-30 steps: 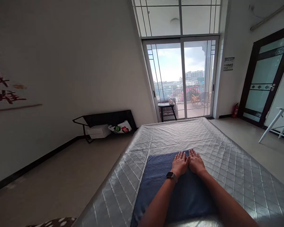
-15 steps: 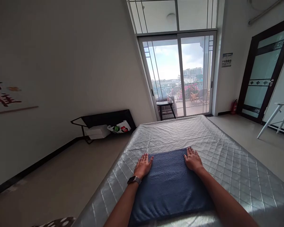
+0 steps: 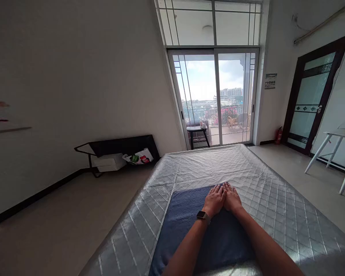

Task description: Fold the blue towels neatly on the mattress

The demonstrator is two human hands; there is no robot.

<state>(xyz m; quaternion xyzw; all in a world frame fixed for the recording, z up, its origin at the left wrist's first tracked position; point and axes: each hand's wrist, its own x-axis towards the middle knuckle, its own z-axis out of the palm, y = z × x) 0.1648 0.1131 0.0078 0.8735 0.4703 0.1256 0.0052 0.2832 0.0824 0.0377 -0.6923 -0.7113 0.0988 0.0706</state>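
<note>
A dark blue towel (image 3: 186, 218) lies flat on a bed covered by a shiny grey quilted spread (image 3: 276, 203). My left hand (image 3: 214, 200), with a watch on its wrist, rests palm down on the towel near its far right edge, fingers stretched out. My right hand (image 3: 231, 198) lies flat right beside it, touching it, fingers also extended toward the towel's far edge. Neither hand holds anything.
A low black frame (image 3: 117, 145) with a white box and a printed bag stands by the left wall. Sliding glass doors (image 3: 215, 97) open to a balcony with a stool. A dark door (image 3: 310, 96), a fire extinguisher (image 3: 278, 135) and a white table (image 3: 337, 147) are on the right.
My left hand slid right across the towel from its far left corner and now lies against my right hand. The view shifted slightly.
</note>
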